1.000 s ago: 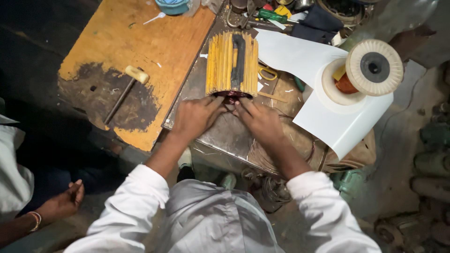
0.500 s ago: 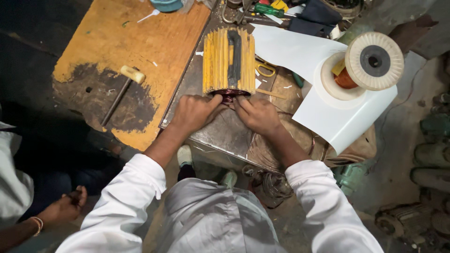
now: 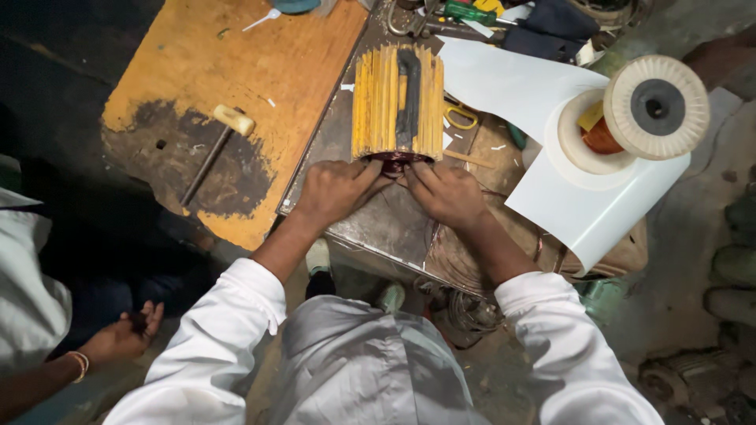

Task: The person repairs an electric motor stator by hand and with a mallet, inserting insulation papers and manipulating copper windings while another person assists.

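Your left hand (image 3: pixel 335 189) and right hand (image 3: pixel 445 193) pinch the copper coil end (image 3: pixel 394 161) of the yellow-slatted motor core (image 3: pixel 396 102). Tugging hard could tear thin wires.

My only view comes from the head camera, looking almost straight down over the white sleeves onto the worktop (image 3: pixel 236 79). It sits close: my left hand (image 3: pixel 335 189) and right hand (image 3: pixel 447 193) meet at frame centre, at the worktop's near edge, with its far edge cut off at the top. A second person's hand (image 3: pixel 118 338) enters the lower left corner. No other view overlaps this one.
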